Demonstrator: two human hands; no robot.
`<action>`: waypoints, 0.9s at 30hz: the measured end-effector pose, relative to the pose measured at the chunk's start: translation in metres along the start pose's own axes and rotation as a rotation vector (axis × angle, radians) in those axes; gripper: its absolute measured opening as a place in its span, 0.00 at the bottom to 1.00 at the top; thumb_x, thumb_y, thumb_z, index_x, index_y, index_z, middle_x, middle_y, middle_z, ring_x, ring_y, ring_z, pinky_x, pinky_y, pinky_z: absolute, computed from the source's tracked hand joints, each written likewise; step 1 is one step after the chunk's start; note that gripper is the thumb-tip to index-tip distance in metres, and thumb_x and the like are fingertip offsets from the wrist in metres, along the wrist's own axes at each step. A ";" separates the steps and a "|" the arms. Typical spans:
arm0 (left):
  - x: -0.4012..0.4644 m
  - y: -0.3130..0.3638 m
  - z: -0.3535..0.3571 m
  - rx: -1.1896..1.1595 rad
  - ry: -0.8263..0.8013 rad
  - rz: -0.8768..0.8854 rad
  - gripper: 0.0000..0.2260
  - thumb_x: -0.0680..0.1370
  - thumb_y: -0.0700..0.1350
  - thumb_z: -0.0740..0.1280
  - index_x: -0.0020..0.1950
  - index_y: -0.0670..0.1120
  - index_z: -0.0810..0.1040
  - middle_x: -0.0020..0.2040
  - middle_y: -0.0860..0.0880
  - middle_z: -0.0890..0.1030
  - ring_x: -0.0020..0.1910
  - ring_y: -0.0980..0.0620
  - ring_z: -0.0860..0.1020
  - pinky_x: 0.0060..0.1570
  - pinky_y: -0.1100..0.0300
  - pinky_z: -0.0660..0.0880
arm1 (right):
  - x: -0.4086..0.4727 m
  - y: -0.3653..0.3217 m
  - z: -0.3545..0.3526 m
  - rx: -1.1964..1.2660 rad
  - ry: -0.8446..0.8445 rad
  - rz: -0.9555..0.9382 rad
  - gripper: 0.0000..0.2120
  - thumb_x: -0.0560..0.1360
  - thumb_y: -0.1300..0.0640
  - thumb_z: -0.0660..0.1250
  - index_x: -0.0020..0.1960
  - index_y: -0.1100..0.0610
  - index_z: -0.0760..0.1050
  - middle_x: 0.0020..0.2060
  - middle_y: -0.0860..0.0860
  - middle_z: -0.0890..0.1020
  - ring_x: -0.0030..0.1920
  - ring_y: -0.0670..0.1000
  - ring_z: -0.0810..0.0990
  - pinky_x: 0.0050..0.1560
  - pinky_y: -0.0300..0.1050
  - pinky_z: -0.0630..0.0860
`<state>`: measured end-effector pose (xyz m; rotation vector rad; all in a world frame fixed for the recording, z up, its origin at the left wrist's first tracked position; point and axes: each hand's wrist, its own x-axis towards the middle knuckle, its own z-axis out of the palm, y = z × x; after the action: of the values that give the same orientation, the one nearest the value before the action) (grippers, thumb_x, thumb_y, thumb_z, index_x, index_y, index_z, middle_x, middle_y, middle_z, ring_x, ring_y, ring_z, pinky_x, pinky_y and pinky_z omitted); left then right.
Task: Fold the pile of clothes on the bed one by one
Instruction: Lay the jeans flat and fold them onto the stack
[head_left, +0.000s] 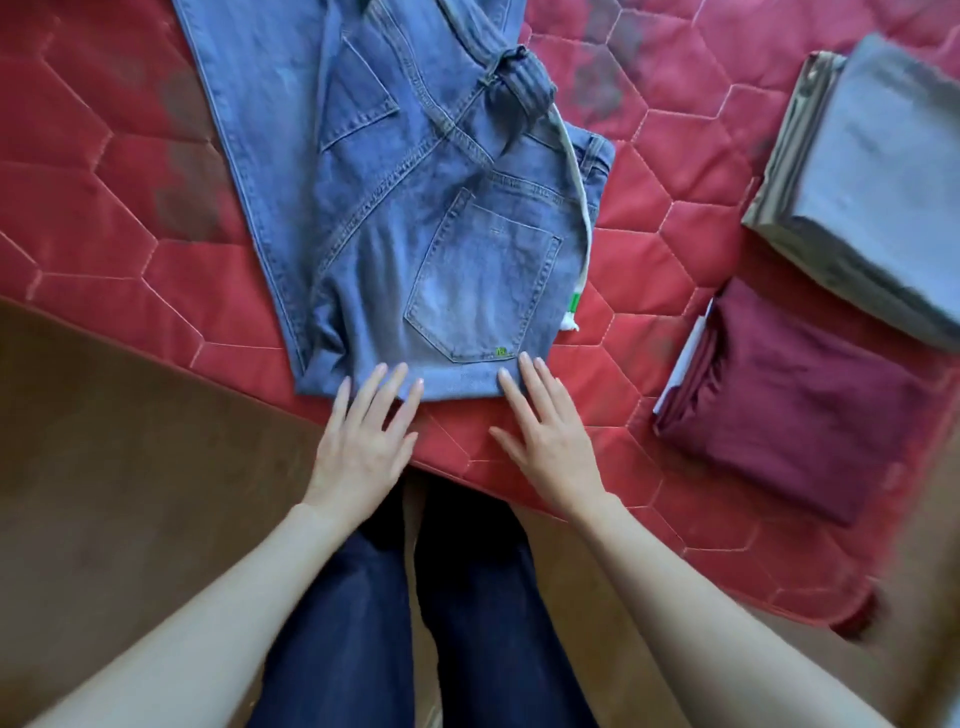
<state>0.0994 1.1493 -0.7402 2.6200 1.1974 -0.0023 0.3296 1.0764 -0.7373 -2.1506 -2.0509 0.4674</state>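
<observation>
Denim jeans (415, 208), halved lengthwise on the bed (130, 218): left hand (363, 436) and right hand (545, 431), fingers spread flat, smoothing the near edge. Next, likely: fold crosswise.

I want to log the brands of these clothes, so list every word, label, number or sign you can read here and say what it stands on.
No text can be read in this picture.
Small green embroidered mark at the lower corner of the back pocket of the jeans: too small and blurred to read.
Green tab on the white drawstring by the jeans' right edge: no lettering can be made out.
Folded maroon garment and folded grey garment: no label shows.
</observation>
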 end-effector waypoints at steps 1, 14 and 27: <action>-0.005 0.005 0.001 0.010 -0.064 -0.024 0.24 0.77 0.49 0.59 0.72 0.43 0.70 0.73 0.39 0.68 0.72 0.40 0.67 0.69 0.39 0.63 | -0.007 0.000 -0.001 -0.020 -0.052 0.009 0.28 0.77 0.47 0.66 0.73 0.57 0.68 0.73 0.60 0.66 0.74 0.58 0.64 0.71 0.57 0.65; 0.209 -0.070 -0.075 0.061 -0.031 -0.058 0.26 0.80 0.56 0.51 0.76 0.48 0.62 0.77 0.42 0.59 0.76 0.40 0.56 0.72 0.35 0.50 | 0.196 -0.006 -0.051 0.066 0.036 0.148 0.32 0.79 0.41 0.58 0.78 0.53 0.55 0.77 0.58 0.55 0.78 0.57 0.52 0.76 0.57 0.50; 0.409 -0.159 -0.108 0.309 -0.376 0.228 0.30 0.80 0.63 0.50 0.79 0.53 0.50 0.78 0.45 0.55 0.77 0.46 0.52 0.73 0.43 0.52 | 0.354 0.009 -0.069 0.188 -0.023 0.351 0.36 0.76 0.37 0.61 0.76 0.56 0.58 0.69 0.53 0.70 0.69 0.56 0.68 0.64 0.55 0.69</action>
<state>0.2402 1.5779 -0.7179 2.8248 0.8195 -0.6536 0.3687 1.4349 -0.7211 -2.3982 -1.5651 0.6965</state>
